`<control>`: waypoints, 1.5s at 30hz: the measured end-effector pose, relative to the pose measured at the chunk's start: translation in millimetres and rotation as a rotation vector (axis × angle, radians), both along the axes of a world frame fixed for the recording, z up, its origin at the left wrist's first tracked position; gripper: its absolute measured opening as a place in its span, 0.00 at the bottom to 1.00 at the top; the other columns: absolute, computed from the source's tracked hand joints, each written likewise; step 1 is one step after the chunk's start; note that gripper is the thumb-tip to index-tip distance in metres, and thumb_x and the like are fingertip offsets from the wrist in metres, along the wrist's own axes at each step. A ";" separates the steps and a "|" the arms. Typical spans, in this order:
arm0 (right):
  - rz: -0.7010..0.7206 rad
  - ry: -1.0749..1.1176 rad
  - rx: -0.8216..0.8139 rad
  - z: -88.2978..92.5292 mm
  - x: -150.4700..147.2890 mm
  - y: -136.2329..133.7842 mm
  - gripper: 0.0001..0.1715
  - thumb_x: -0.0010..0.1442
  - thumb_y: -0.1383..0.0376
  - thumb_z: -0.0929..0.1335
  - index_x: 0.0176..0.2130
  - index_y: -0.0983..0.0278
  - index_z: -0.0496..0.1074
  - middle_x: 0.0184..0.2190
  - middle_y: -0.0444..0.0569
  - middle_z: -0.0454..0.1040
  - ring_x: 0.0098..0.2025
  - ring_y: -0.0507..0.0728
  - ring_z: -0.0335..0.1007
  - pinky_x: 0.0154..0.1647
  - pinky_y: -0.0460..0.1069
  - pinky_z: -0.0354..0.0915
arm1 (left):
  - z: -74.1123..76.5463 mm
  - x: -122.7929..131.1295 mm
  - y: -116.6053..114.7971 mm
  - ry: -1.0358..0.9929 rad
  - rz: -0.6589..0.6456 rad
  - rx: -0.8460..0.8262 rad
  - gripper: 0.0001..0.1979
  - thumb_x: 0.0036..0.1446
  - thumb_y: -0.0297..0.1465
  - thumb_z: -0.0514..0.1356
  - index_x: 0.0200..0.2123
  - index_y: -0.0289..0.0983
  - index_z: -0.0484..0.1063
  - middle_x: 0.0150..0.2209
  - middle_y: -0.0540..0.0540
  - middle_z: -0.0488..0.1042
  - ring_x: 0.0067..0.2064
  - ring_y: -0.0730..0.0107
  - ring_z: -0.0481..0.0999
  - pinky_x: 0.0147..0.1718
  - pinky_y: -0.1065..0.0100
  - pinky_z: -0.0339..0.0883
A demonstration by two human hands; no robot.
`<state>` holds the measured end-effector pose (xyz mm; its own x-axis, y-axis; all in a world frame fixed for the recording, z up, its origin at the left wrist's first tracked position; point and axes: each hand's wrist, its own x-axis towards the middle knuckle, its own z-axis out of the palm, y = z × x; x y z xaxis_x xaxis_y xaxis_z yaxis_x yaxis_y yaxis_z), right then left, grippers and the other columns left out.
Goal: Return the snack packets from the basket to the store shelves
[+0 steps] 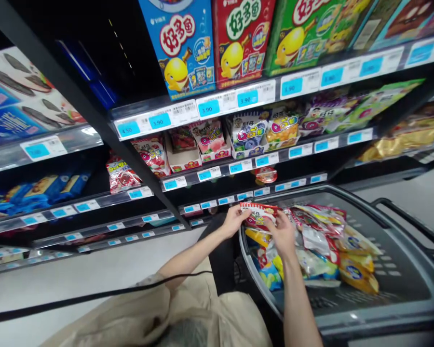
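Observation:
Between my two hands is a red-and-white candy bag (257,215) with a striped top edge, above the near-left rim of a grey shopping basket (407,270). My left hand (236,220) grips the bag's left end. At its right end my right hand (282,231) is closed on it, the thumb across the front. Several snack bags lie in the basket, among them a yellow bag (358,274) and a red-and-white bag (320,241). Part of the pile is hidden behind my right forearm.
Ahead, a shelf (235,166) carries open cartons of candy bags, such as a blueberry-picture bag (249,130). Higher up stand a blue box (188,48), a red box (243,43) and a green box (300,38). A black cord (130,290) crosses in front of my body.

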<state>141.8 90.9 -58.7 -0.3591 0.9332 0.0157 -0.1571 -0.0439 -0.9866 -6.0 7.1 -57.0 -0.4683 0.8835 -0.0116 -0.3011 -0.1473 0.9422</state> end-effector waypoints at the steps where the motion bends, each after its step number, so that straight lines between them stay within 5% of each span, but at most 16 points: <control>1: 0.091 -0.042 0.038 1.7 0.6 -1.1 0.39 0.38 0.51 0.85 0.47 0.62 0.78 0.44 0.54 0.84 0.44 0.62 0.82 0.48 0.54 0.78 | 1.4 -0.9 -8.4 0.011 0.021 -0.002 0.32 0.48 0.56 0.73 0.38 0.31 0.80 0.36 0.42 0.81 0.37 0.66 0.79 0.43 0.64 0.73; 5: 0.380 -0.193 0.184 4.9 4.3 -7.4 0.32 0.45 0.54 0.83 0.48 0.62 0.81 0.48 0.56 0.83 0.50 0.67 0.81 0.57 0.61 0.76 | 8.0 -3.3 -42.0 0.082 0.013 -0.038 0.30 0.50 0.54 0.73 0.36 0.31 0.80 0.34 0.42 0.81 0.35 0.67 0.78 0.41 0.66 0.72; 11: 0.395 -0.182 0.263 8.7 6.3 -12.1 0.24 0.49 0.53 0.82 0.43 0.61 0.83 0.47 0.56 0.83 0.49 0.69 0.82 0.59 0.66 0.74 | 34.5 -24.2 -66.7 0.361 -0.084 -0.119 0.25 0.54 0.51 0.72 0.37 0.33 0.84 0.35 0.40 0.83 0.36 0.65 0.79 0.41 0.65 0.71; 14: 0.401 -0.080 0.174 14.6 10.9 -9.0 0.25 0.43 0.56 0.84 0.40 0.60 0.83 0.42 0.55 0.84 0.45 0.68 0.83 0.52 0.60 0.79 | 54.5 -35.7 -67.7 0.495 -0.128 -0.162 0.26 0.57 0.54 0.68 0.37 0.34 0.84 0.32 0.42 0.82 0.33 0.65 0.78 0.36 0.65 0.71; 17: 0.378 -0.026 0.080 18.9 16.4 -4.5 0.27 0.36 0.57 0.85 0.37 0.60 0.83 0.32 0.52 0.83 0.33 0.65 0.82 0.36 0.54 0.79 | 73.0 -43.0 -65.3 0.349 -0.125 -0.144 0.27 0.54 0.55 0.70 0.36 0.33 0.82 0.34 0.41 0.81 0.35 0.64 0.79 0.37 0.66 0.72; 20: 0.437 -0.062 0.024 22.0 17.0 -2.9 0.21 0.41 0.52 0.83 0.31 0.62 0.83 0.27 0.51 0.81 0.27 0.62 0.78 0.27 0.51 0.74 | 86.4 -49.4 -64.5 0.189 -0.286 -0.175 0.28 0.48 0.48 0.77 0.45 0.35 0.80 0.40 0.41 0.81 0.40 0.63 0.81 0.41 0.66 0.74; 23: 0.609 -0.151 0.033 25.2 11.2 -7.5 0.20 0.47 0.50 0.81 0.29 0.64 0.83 0.28 0.52 0.82 0.28 0.61 0.78 0.27 0.50 0.72 | 90.3 -53.8 -67.9 0.109 -0.505 -0.285 0.36 0.43 0.43 0.80 0.54 0.38 0.77 0.46 0.40 0.82 0.44 0.62 0.82 0.45 0.63 0.76; 27: 0.802 -0.221 0.004 25.4 -0.8 -18.2 0.21 0.51 0.49 0.80 0.34 0.64 0.84 0.31 0.52 0.83 0.31 0.62 0.80 0.29 0.50 0.73 | 80.4 -51.4 -78.1 0.343 -0.608 -0.442 0.24 0.46 0.45 0.77 0.43 0.39 0.81 0.42 0.41 0.83 0.40 0.57 0.82 0.41 0.60 0.77; 32: 0.745 -0.122 -0.115 19.6 -9.3 -22.6 0.28 0.46 0.50 0.83 0.40 0.64 0.82 0.40 0.57 0.84 0.41 0.64 0.83 0.42 0.53 0.79 | 76.9 -51.9 -104.5 0.445 -0.396 -0.435 0.16 0.52 0.48 0.72 0.36 0.44 0.82 0.35 0.44 0.82 0.35 0.54 0.80 0.35 0.58 0.75; 38: 0.742 -0.073 -0.168 15.9 -9.5 -18.2 0.33 0.51 0.48 0.81 0.50 0.62 0.77 0.50 0.62 0.82 0.47 0.65 0.83 0.43 0.54 0.80 | 111.8 -100.6 -191.8 0.427 -0.141 -0.541 0.20 0.54 0.51 0.70 0.36 0.40 0.81 0.30 0.46 0.80 0.29 0.63 0.76 0.30 0.62 0.74; 42: 0.763 -0.130 -0.111 13.3 -14.3 -16.8 0.33 0.53 0.47 0.80 0.50 0.62 0.77 0.50 0.61 0.82 0.45 0.64 0.83 0.42 0.53 0.78 | 142.5 -145.6 -264.3 0.312 0.313 -0.547 0.26 0.42 0.49 0.77 0.36 0.36 0.79 0.33 0.42 0.83 0.33 0.59 0.81 0.35 0.61 0.79; 45: 0.757 -0.144 -0.093 12.6 -18.7 -15.9 0.34 0.53 0.45 0.80 0.50 0.62 0.78 0.49 0.61 0.82 0.42 0.63 0.83 0.37 0.52 0.77 | 167.5 -174.4 -297.7 0.234 0.687 -0.442 0.34 0.30 0.49 0.81 0.37 0.38 0.77 0.33 0.44 0.84 0.37 0.53 0.84 0.38 0.56 0.82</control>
